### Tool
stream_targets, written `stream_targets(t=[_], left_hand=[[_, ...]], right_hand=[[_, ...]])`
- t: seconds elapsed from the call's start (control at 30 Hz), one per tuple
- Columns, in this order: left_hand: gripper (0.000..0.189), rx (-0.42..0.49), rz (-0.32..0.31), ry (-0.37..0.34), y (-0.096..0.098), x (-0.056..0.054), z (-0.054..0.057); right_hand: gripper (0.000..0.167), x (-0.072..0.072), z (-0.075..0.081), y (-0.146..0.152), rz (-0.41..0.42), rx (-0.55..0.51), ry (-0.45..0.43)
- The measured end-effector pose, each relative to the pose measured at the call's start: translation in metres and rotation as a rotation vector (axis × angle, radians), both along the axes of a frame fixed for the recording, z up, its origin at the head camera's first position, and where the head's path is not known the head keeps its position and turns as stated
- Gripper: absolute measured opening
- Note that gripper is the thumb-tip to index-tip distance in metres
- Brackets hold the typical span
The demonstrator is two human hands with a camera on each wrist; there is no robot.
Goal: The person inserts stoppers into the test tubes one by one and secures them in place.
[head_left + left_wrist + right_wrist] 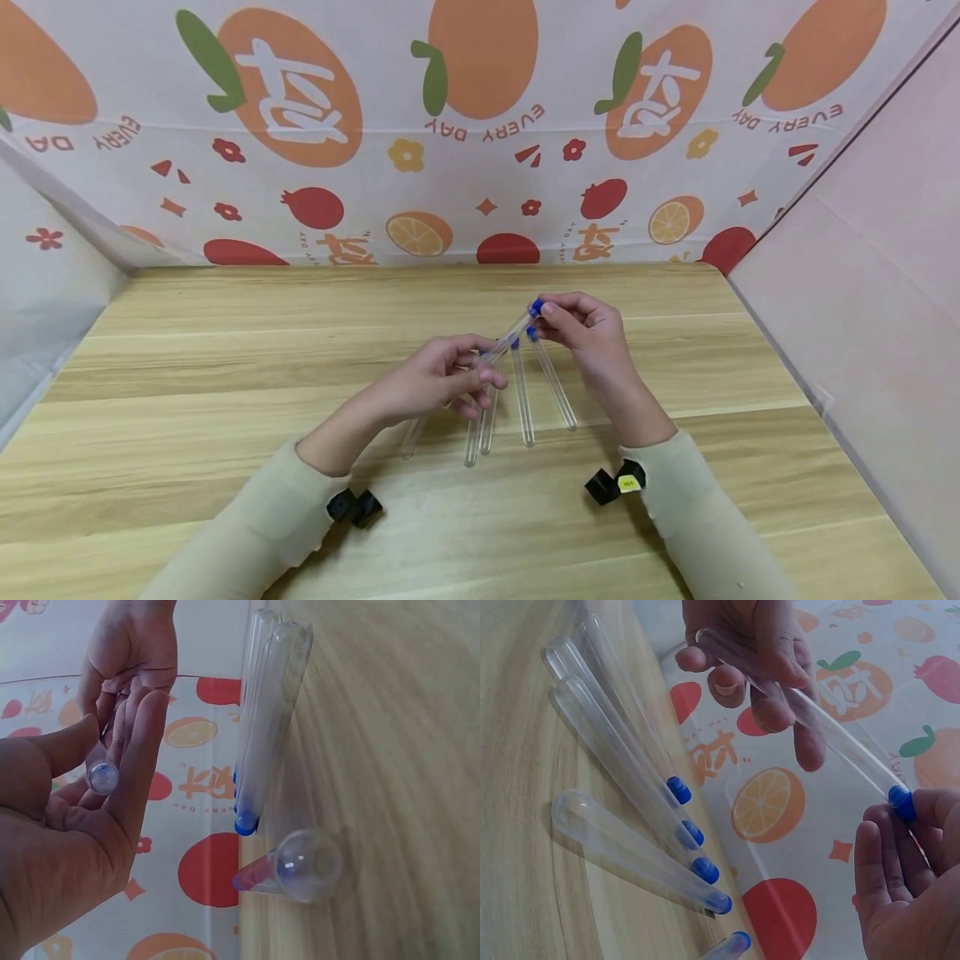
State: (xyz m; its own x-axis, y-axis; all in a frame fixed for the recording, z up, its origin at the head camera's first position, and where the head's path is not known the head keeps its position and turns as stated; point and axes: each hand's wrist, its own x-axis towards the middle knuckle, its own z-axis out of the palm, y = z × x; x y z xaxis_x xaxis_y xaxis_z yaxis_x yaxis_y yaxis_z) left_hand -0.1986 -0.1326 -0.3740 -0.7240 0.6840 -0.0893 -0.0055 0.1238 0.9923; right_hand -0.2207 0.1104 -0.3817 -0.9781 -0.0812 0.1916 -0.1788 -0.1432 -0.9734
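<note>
A clear test tube (517,330) with a blue cap is held slanting above the table between both hands. My right hand (597,340) pinches the capped end; in the right wrist view the blue cap (902,802) sits between thumb and fingers. Lower down the tube, my left hand (427,385) has its thumb and fingers around the clear body, with the rounded end (103,778) showing in the left wrist view. Beneath the hands, several more capped tubes (555,383) lie fanned out on the table, caps toward the back. The left hand partly covers some of them.
The wood-grain table (225,375) meets a fruit-printed cloth (405,200) at the back. Pale cloth walls (862,250) stand at the left and right. Small black devices (602,487) are attached at both sleeve cuffs.
</note>
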Motion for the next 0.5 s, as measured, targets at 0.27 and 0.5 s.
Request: stream_targets(t=[0.27, 0.5], left_hand=[[0.047, 0.031, -0.030, -0.047, 0.000, 0.003, -0.003], [0.045, 0.056, -0.043, -0.073, 0.001, 0.006, -0.008]], right_hand=[[0.011, 0.005, -0.005, -0.005, -0.049, 0.006, -0.030], [0.006, 0.007, -0.012, -0.012, -0.089, -0.059, -0.070]])
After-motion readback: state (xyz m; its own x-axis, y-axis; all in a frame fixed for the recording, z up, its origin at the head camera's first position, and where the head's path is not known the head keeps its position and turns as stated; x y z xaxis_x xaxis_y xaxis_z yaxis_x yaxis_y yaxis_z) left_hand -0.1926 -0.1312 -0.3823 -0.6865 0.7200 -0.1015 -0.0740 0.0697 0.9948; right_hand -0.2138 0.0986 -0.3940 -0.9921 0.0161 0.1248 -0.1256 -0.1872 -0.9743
